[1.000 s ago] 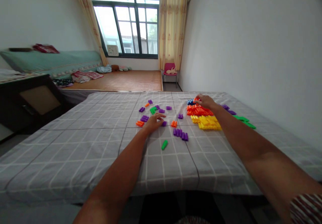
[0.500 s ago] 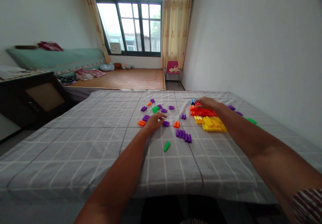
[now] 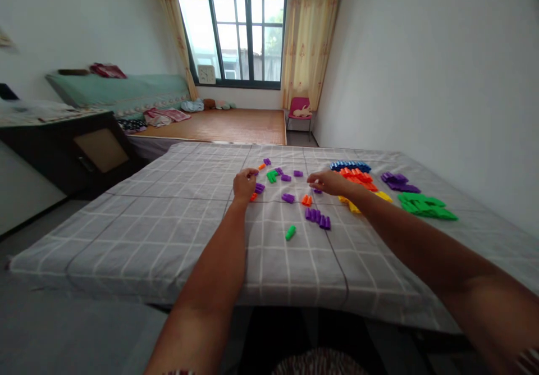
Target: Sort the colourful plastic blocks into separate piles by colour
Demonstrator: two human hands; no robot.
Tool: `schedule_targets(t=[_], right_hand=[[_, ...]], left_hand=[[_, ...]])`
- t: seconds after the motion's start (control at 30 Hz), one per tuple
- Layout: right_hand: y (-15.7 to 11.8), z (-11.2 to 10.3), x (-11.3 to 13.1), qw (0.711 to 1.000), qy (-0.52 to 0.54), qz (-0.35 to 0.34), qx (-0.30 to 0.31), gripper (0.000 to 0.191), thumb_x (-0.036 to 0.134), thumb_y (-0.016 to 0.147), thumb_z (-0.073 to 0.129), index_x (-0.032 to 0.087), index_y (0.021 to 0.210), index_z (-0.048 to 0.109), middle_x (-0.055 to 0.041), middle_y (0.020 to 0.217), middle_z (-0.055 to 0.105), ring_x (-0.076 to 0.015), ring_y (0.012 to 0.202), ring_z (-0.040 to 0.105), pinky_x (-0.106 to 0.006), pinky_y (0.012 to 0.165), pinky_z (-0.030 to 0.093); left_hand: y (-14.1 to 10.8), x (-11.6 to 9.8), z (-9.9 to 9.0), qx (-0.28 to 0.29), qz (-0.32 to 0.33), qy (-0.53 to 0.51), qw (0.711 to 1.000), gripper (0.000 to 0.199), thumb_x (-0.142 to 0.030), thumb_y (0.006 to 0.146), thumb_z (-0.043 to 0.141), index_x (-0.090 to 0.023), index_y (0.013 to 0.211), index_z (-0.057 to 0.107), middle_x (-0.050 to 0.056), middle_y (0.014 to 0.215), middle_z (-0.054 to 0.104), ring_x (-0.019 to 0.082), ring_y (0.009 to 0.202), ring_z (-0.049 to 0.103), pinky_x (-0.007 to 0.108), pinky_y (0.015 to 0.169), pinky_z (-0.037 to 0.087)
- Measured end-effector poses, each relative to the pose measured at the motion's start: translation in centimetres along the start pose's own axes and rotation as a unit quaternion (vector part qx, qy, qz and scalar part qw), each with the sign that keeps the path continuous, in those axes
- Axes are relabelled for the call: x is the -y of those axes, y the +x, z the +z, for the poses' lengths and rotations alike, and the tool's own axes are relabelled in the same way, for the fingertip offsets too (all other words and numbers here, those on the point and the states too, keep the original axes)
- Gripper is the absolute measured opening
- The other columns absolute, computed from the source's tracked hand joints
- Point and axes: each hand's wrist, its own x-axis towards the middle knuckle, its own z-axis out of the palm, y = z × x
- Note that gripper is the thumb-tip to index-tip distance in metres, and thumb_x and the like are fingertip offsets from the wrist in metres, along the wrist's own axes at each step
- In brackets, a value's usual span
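My left hand (image 3: pixel 244 184) is at the left of the loose pieces, its fingers closed at the tips on a small purple plastic building piece that is mostly hidden. Just below it lie another purple piece (image 3: pixel 260 188) and an orange piece (image 3: pixel 253 197), partly covered. My right hand (image 3: pixel 322 181) hovers with fingers a little apart and nothing visible in them, above a purple piece (image 3: pixel 317 191). Between the hands are a green piece (image 3: pixel 272 176) and several purple ones. An orange pair (image 3: pixel 307 200) lies nearer me.
Sorted piles stand at right: blue (image 3: pixel 350 166), orange-red (image 3: pixel 357 178), yellow (image 3: pixel 350 204), purple (image 3: pixel 399 182) and green (image 3: pixel 426 204). A purple row (image 3: pixel 317 218) and a single green piece (image 3: pixel 290 232) lie in front on the checked tablecloth (image 3: pixel 168 218).
My right hand has come left, away from the orange-red pile to the loose pieces. My left hand has shifted to the purple piece at the left. The view has turned slightly.
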Motion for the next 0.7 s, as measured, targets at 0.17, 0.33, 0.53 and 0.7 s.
schedule_targets(t=[0.17,0.33,0.53,0.7], right_hand=[[0.0,2.2,3.3,0.996,0.047,0.019,0.067,0.031,0.046,0.076,0.071,0.026,0.100,0.074,-0.0035,0.081,0.073,-0.0203,0.070,0.067,-0.028,0.066,0.049],[-1.0,2.6,3.7,0.994,0.100,0.034,0.005,0.033,0.041,0.089,0.060,0.018,0.113,0.064,-0.0061,0.110,0.066,-0.0218,0.094,0.063,-0.037,0.082,0.053],[-3.0,-1.4,-2.5,0.992,0.092,0.064,-0.057,0.034,0.029,0.082,0.067,0.021,0.116,0.066,-0.0071,0.114,0.066,-0.0226,0.101,0.063,-0.037,0.089,0.051],[-6.9,-4.6,-12.4,0.969,0.039,0.221,-0.106,0.043,0.024,0.073,0.071,0.012,0.114,0.067,-0.0116,0.113,0.069,-0.0240,0.100,0.064,-0.032,0.086,0.050]], left_hand=[[-0.5,0.2,0.3,0.027,0.035,0.043,0.998,0.031,-0.009,0.077,0.049,-0.020,0.093,0.073,0.003,0.100,0.073,0.018,0.093,0.066,0.029,0.089,0.051],[-0.6,-0.1,0.4,0.050,0.074,0.076,0.993,0.032,-0.009,0.077,0.047,-0.019,0.094,0.073,0.006,0.101,0.072,0.020,0.093,0.066,0.032,0.090,0.050],[-0.4,0.4,0.1,0.050,0.076,0.093,0.991,0.032,-0.010,0.077,0.048,-0.020,0.095,0.073,0.005,0.102,0.071,0.020,0.092,0.066,0.032,0.089,0.050],[-0.1,0.7,0.3,0.054,0.083,0.116,0.988,0.032,-0.011,0.077,0.048,-0.021,0.095,0.073,0.005,0.100,0.071,0.020,0.092,0.066,0.032,0.088,0.050]])
